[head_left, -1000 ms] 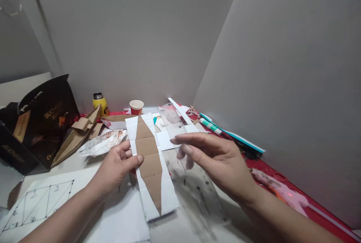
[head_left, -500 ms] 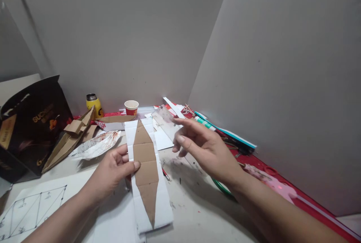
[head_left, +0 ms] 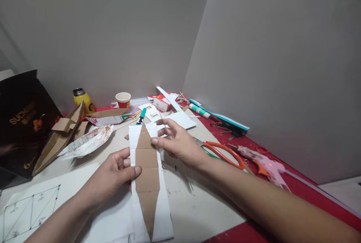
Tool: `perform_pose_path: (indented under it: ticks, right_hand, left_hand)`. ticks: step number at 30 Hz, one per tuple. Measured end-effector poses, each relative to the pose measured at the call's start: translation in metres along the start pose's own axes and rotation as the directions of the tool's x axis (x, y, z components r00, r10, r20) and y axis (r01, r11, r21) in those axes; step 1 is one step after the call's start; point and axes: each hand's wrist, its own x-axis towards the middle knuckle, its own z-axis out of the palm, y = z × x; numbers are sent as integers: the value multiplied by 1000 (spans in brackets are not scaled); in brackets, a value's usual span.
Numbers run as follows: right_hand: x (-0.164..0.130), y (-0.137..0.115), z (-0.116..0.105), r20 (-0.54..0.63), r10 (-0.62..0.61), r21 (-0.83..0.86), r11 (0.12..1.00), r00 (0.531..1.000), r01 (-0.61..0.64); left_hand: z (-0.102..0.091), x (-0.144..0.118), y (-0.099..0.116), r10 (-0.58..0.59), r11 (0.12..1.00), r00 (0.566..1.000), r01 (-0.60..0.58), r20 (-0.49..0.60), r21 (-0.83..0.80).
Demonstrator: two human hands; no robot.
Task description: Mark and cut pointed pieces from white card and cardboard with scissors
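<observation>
Upright in front of me stands a long brown cardboard piece (head_left: 147,158) with pointed ends and crosswise creases, lying flat against a longer strip of white card (head_left: 165,213). My left hand (head_left: 118,167) pinches both at the left edge, thumb on the brown face and fingers behind. At the upper right edge my right hand (head_left: 177,143) grips them too, its thumb on the front and its fingers partly hidden behind. A teal marker (head_left: 141,116) shows just beyond the top edge. Orange-handled scissors (head_left: 224,154) lie on the table past my right wrist.
At left are a black box (head_left: 17,122), a cardboard boat shape (head_left: 60,137), a curved white paper piece (head_left: 88,141) and a line drawing (head_left: 31,209). Behind stand a yellow bottle (head_left: 84,100) and a paper cup (head_left: 123,99). A glue gun (head_left: 262,164) lies right. Grey walls enclose the table.
My right hand has come in from the right, where it was apart from the card, and now grips its upper right edge. The scissors have come into plain sight. My left hand keeps its hold.
</observation>
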Motion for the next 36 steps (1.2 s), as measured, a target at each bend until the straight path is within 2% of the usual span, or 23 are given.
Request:
perform_pose_path:
  ticks: [2,4,7,9,10,11,13,14,16,17,20,23,25,27,28,30,32,34,36]
  right_hand:
    - [0,1,2,45,48,32,998,998,-49]
    - [1,2,3,101,80,88,992,992,-89]
    - [4,0,-1,130,106,118,986,986,-121]
    - [8,-1,-6,143,127,76,987,981,-139]
    - [10,-1,-9,154,142,45,988,978,-150]
    - [12,-2,-12,164,159,16,986,974,-164]
    - [16,-2,-17,173,194,-29,981,966,-191]
    - [17,-2,-19,173,207,-44,978,963,-202]
    - [19,-2,-23,170,218,-69,976,961,-209]
    - [19,-2,-24,167,217,-78,975,962,-206]
    - [18,-3,-25,162,212,-117,974,964,-195]
    - [15,-2,-22,194,222,-166,967,955,-192]
    - [12,1,-19,229,245,-200,959,942,-201]
    - [10,5,-15,266,274,-231,949,924,-214]
    - [9,7,-13,282,287,-243,945,916,-221]
    - [6,11,-9,306,309,-263,936,901,-232]
    - [4,12,-5,319,328,-281,929,889,-242]
    - [2,13,-3,324,330,-315,921,887,-228]
    - [1,13,-1,322,301,-377,911,897,-170]
  left_hand:
    - [3,1,-3,-25,1000,1000,25,9,-13]
    - [4,3,-5,-45,998,999,46,-23,47]
    - [3,5,-4,-66,966,993,89,-103,242]
    - [3,2,1,-37,895,986,106,-164,434]
    - [4,0,4,-5,823,983,108,-183,558]
    - [7,-3,7,32,715,983,105,-182,691]
    - [18,-8,10,81,394,989,80,-122,916]
    - [25,-11,9,73,229,995,56,-74,972]
    - [38,-15,3,32,-60,999,4,-2,998]
    - [44,-16,-2,1,-171,1000,-2,2,985]
    - [48,-23,-18,-27,-395,998,-64,57,916]
    - [38,-37,-19,-59,-499,998,-54,28,865]
    - [29,-49,-12,-73,-528,997,-19,-23,849]
    - [25,-58,-5,-42,-541,999,-12,-12,841]
    - [25,-62,-4,-11,-546,999,-37,37,837]
    - [30,-64,-6,60,-568,976,-141,211,811]
    - [39,-62,-16,116,-606,911,-251,396,755]
    - [47,-56,-30,146,-627,865,-294,480,721]
    - [51,-50,-43,155,-613,859,-303,488,729]
